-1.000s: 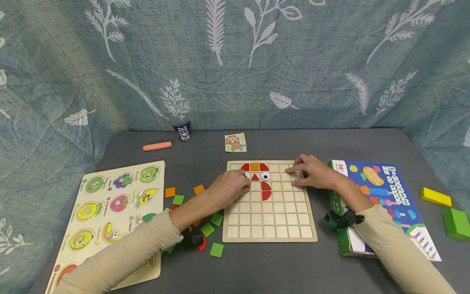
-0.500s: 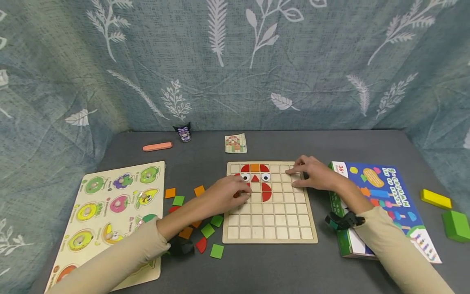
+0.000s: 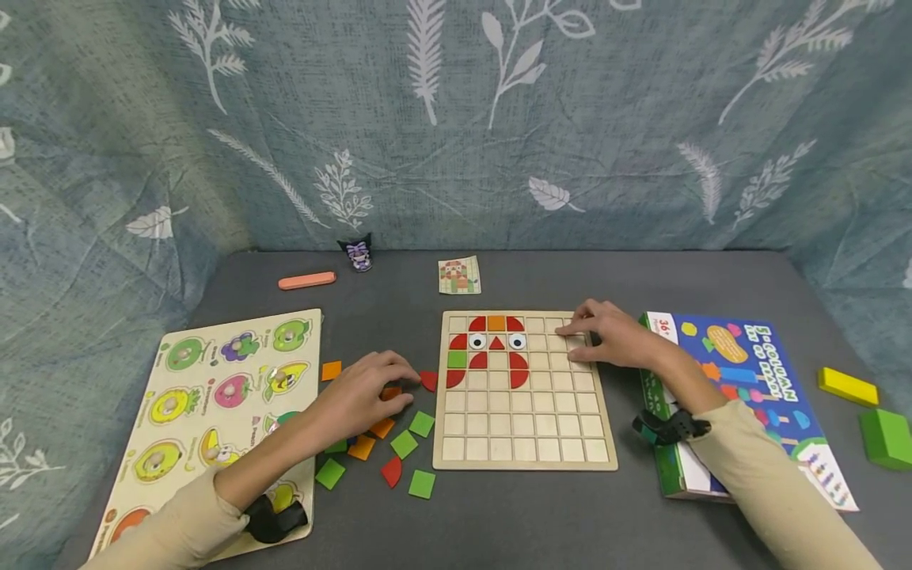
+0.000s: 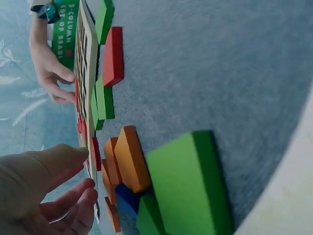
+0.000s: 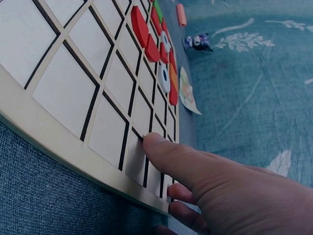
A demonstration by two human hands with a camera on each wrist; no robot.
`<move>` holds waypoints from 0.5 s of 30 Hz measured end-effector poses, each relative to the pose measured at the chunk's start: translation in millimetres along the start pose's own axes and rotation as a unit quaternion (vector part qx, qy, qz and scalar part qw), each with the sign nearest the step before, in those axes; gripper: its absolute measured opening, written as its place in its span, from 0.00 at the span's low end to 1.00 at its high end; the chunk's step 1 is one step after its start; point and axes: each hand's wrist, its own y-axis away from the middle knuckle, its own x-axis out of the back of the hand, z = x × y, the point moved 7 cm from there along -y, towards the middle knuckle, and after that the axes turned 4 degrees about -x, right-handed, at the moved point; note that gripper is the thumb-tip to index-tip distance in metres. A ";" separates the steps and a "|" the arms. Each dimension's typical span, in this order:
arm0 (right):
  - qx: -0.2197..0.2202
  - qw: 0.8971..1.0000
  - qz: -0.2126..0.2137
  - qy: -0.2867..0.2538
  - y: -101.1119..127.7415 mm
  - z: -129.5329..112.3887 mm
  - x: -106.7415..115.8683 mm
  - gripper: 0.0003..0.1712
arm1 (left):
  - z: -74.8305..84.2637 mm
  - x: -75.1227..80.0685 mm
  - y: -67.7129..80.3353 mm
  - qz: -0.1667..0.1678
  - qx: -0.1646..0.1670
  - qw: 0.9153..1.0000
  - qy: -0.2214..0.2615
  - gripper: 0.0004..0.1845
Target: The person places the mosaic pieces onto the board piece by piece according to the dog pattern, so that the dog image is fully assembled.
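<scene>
Two hands at a grid board, loose tiles to its left.
The fruit puzzle [image 3: 214, 380] lies along the surface's [image 3: 513, 514] left edge. The left hand [image 3: 359, 393], fingers loosely spread and gripping nothing, rests over the tiles [image 3: 404, 445], fingertips near a red tile [image 3: 428, 380] beside the board [image 3: 523, 459]. The right hand [image 3: 606, 336] lies flat, uncurled, on the board's far right corner, against the box [image 3: 741, 380].

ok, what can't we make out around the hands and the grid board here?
- Head view: tiles under the left hand, covered by its fingers.
- Left wrist view: grid board seen edge-on, its pattern unreadable.
- Right wrist view: right hand cut off by the frame's lower edge.
- Head view: card print too small.
</scene>
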 end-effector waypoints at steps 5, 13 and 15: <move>0.000 1.000 0.001 -0.003 0.1 0.6 -2.2 0.24 | 1.5 -1.8 0.2 0.008 0.002 1.000 -0.016 0.09; -0.001 1.000 0.002 -0.003 -0.4 2.1 -2.9 0.25 | 6.4 -4.9 -8.5 -0.002 0.001 0.999 -0.042 0.12; 0.003 1.000 0.003 0.000 -0.6 1.6 -2.1 0.25 | 7.3 -5.2 -10.8 -0.004 -0.001 0.999 -0.043 0.12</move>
